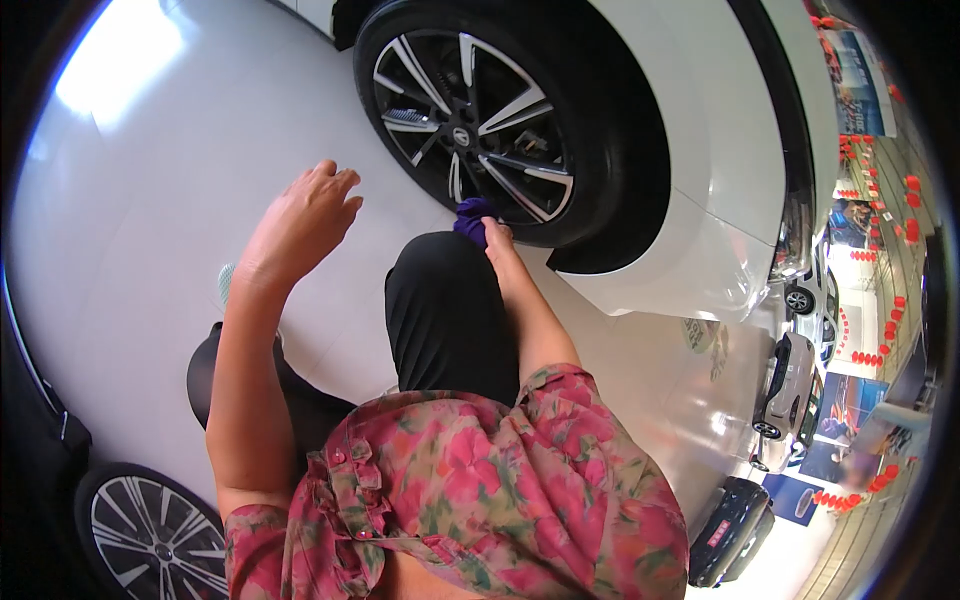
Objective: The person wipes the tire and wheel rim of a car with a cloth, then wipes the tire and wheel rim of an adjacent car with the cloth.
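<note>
My right hand (497, 236) is closed on a bunched purple cloth (473, 218), beside my bent knee. The cloth touches the lower edge of the tire (420, 185) on a white car. Above it is the car's black and silver spoked wheel (462, 135), with a badge in its hub. My left hand (308, 215) hangs in the air over the floor, left of the wheel. Its fingers are loosely bent and apart, and nothing shows in them.
The white car's fender (690, 235) curves round the wheel on the right. Behind me at lower left stands a dark car with a spoked wheel (155, 540). Pale glossy tiles (130, 220) cover the floor. Several cars, including a black one (733, 530), stand farther right.
</note>
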